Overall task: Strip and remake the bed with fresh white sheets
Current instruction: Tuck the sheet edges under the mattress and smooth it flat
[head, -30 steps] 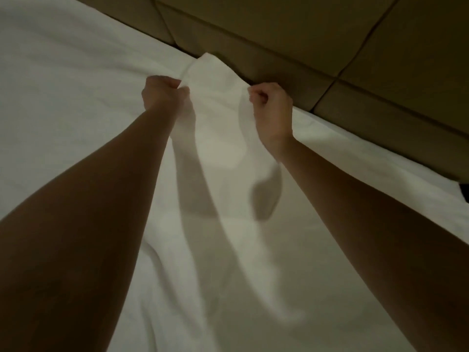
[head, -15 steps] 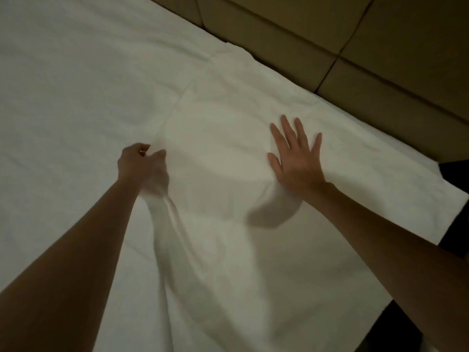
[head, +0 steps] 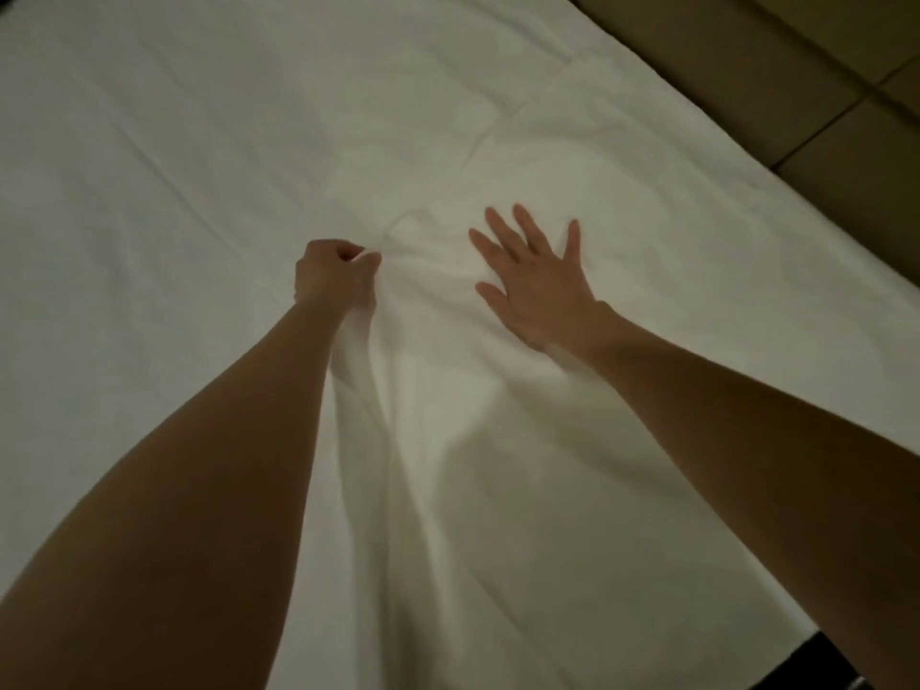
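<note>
The white sheet lies spread over the bed, covering nearly the whole view, with its far edge running along the tan padded headboard at the upper right and its near right edge ending over a dark gap at the lower right corner. Compared with half a second ago, more of the bed's left side is in view and less of the headboard, and both hands sit nearer the middle of the frame. The left hand was already closed on a fold of the sheet then and still pinches it, fingers curled into a fist with cloth bunched between thumb and knuckles. The right hand was flat on the cloth then too, and it remains open, fingers straight and spread, palm pressing down on the sheet just to the right of the left hand. A second ago both hands gripped the cloth raised near the headboard; now the cloth is down on the bed.

The sheet looks plain white and dimly lit, fairly smooth at the far left. Creases fan out from the pinched spot, and long soft ridges run from between the two hands toward the viewer, shaded by the forearms. A faint diagonal fold line crosses the cloth beyond the right hand's fingertips.
</note>
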### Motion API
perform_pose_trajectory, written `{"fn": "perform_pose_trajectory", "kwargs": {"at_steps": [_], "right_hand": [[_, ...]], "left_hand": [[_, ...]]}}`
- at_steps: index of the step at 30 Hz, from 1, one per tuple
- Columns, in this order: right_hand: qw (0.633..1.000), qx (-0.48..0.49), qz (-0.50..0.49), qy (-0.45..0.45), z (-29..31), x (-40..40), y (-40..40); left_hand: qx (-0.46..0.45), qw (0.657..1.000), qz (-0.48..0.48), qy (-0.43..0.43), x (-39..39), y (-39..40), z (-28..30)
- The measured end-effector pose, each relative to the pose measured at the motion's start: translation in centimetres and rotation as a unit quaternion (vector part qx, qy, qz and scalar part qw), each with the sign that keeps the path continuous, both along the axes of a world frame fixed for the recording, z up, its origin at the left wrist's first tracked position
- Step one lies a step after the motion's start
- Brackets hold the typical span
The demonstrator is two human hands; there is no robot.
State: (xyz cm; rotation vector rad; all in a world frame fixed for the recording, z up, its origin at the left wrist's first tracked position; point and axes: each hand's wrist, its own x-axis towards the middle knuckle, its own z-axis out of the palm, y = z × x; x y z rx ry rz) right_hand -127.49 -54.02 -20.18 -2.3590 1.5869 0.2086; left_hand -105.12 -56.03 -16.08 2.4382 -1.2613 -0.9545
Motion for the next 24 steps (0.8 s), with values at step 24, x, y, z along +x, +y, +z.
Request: {"fn": "perform_pose_trajectory", "kwargs": {"at_steps": [24], "right_hand": [[0.997, 0.009, -0.009, -0.07, 2.1, -8.6, -21.9]], "left_hand": [[-0.039, 0.987, -0.133, 0.076, -13.2, -12.6, 0.0]]}}
